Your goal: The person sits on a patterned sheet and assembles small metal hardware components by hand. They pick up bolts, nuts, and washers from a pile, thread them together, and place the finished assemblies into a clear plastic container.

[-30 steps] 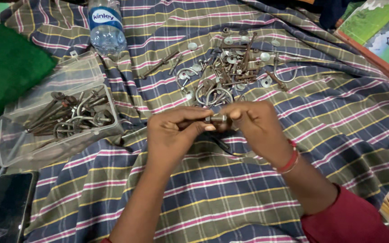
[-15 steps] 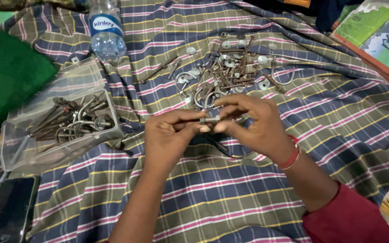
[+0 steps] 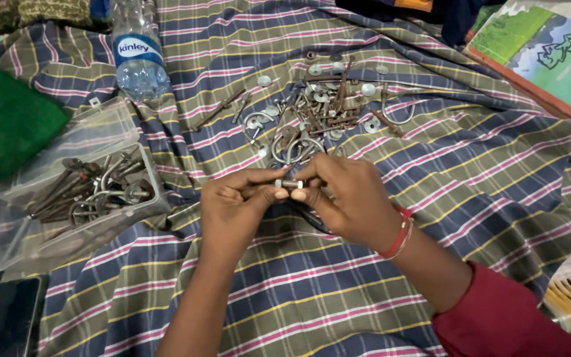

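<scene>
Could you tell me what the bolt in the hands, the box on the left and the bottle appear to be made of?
Bolt, held by the left hand and right hand: likely steel, grey with a dull shine. Box: clear, slightly cloudy plastic; the rusty hardware inside shows through its walls. Bottle: thin clear plastic with a blue label and a ribbed body.

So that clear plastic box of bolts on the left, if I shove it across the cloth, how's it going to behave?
The clear plastic box looks thin-walled, so it may flex under a push. It holds a heap of rusty bolts and hooks, so it is probably heavy for its size. On the wrinkled checked cloth it would likely drag and bunch the fabric, not glide.
</scene>
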